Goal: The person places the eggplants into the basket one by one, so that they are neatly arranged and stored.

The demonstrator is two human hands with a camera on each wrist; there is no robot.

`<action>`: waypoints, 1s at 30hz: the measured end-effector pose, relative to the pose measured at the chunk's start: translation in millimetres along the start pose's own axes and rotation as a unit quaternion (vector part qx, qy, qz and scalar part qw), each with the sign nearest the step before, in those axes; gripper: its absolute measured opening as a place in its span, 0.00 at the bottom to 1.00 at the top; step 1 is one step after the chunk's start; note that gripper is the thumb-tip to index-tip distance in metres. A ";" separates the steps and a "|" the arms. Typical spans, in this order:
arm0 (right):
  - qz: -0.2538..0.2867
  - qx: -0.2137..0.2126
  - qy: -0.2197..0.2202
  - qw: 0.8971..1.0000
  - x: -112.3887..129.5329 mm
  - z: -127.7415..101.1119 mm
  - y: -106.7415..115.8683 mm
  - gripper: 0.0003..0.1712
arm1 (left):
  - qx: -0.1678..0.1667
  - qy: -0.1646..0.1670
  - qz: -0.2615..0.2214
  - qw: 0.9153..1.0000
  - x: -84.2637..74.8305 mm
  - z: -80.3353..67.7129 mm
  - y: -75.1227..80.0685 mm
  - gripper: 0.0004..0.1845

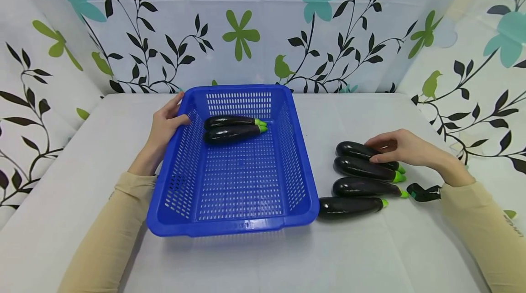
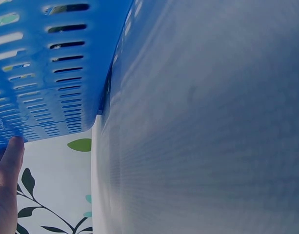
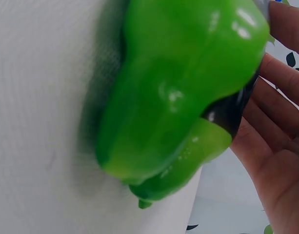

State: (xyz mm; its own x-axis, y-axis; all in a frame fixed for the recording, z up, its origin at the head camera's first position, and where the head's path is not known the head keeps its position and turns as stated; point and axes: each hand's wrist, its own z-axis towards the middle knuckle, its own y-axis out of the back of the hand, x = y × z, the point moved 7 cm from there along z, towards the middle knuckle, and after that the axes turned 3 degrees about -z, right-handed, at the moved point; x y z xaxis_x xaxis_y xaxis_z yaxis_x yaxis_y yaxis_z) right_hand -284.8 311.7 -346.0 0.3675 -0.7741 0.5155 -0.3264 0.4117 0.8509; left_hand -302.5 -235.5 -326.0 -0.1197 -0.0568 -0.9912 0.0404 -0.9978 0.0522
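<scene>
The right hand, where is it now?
In the head view, the right hand rests on the farthest eggplant of four, right of the blue basket.

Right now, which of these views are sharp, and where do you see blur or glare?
Head view: sharp and evenly lit, soft glare streaks on the glossy dark purple eggplants. Left wrist view: the perforated blue plastic basket and white tabletop look soft. Right wrist view: the eggplants' bright green stem caps fill the frame, blurred, with small highlights.
</scene>
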 end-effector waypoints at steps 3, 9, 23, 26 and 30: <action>0.000 0.002 0.001 1.000 -0.9 -0.3 -0.5 0.27 | 0.000 0.002 0.002 1.000 -0.1 -0.2 -0.5 0.41; 0.012 0.008 -0.007 1.000 -1.0 -1.7 -1.0 0.27 | 0.002 0.001 0.010 1.000 0.9 0.4 -0.2 0.41; 0.010 0.002 -0.006 1.000 -0.9 -0.9 -0.3 0.27 | 0.003 0.008 0.020 1.000 2.4 2.3 1.7 0.41; 0.008 0.000 -0.002 1.000 -0.6 -0.6 0.1 0.27 | 0.003 0.007 0.022 1.000 1.7 1.9 1.4 0.41; 0.006 -0.002 0.000 1.000 0.6 -1.1 0.8 0.26 | 0.003 0.006 0.023 1.000 1.2 1.2 1.2 0.41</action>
State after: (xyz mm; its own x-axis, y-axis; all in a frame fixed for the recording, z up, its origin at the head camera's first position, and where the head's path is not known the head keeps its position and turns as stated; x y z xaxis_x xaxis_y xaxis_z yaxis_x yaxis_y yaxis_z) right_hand -283.9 312.1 -345.0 0.3630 -0.7695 0.5254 -0.3274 0.4226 0.8451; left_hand -303.9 -236.8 -327.0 -0.1051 -0.1022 -0.9892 0.0393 -0.9944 0.0985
